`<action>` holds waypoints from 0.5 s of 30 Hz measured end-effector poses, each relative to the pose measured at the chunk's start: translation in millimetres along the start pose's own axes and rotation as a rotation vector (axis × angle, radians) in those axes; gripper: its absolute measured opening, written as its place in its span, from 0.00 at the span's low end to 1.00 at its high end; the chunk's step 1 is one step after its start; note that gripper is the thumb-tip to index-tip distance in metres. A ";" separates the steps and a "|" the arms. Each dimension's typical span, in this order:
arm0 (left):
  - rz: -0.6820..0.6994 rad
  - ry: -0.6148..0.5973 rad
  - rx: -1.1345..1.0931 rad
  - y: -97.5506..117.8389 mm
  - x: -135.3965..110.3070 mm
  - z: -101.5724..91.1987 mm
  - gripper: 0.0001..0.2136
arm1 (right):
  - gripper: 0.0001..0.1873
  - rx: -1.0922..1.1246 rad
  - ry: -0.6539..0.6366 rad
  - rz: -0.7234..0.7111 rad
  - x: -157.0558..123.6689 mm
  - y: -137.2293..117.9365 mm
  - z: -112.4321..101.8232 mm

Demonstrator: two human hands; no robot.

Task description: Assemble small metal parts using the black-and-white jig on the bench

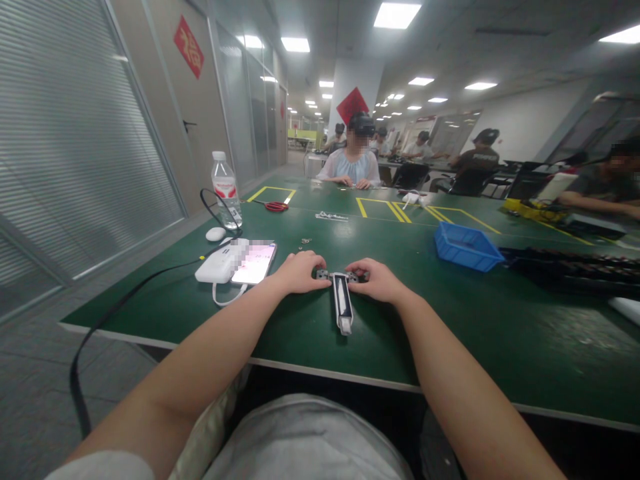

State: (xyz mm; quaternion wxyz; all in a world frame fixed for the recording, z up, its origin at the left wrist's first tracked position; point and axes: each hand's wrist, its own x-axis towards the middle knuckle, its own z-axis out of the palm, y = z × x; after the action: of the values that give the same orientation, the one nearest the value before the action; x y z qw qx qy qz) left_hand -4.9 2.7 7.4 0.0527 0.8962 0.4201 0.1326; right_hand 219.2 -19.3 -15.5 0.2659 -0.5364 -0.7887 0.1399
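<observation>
On the green table in front of me lies a long, narrow white piece (343, 300) with a dark inset, its narrow end pointing toward me. Small grey metal parts stick out on both sides of its far end, forming a T shape. Thumb and fingers of my left hand (304, 272) are closed on the left metal part (323, 274), which shows holes. On the other side, my right hand (379, 280) pinches the right metal part (353, 277), partly hidden by the fingers. What kind of article this is I cannot tell.
Left of my hands lie a phone (256, 261), a white power bank (214, 265) with a cable, and a water bottle (227, 193). Beyond are small metal bits (306, 241), red-handled scissors (277, 207) and a metal strip (331, 217). A blue bin (467, 247) stands right; a person sits opposite.
</observation>
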 end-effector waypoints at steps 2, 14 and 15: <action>-0.008 -0.012 0.002 -1.0 0.3 0.9 0.20 | 0.19 0.002 -0.004 -0.001 0.0 0.0 0.1; 0.054 0.044 -0.111 -2.5 1.9 5.9 0.16 | 0.18 0.020 0.002 -0.019 0.6 1.6 1.5; 0.059 0.048 -0.125 -3.1 1.9 6.3 0.16 | 0.18 0.022 0.000 -0.020 0.5 1.4 1.5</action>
State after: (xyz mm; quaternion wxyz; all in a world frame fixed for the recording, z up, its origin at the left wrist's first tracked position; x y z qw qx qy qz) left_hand -4.2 6.3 1.1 0.0944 0.8998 0.3854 0.1813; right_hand 219.3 -18.2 -17.4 0.2731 -0.5256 -0.7924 0.1458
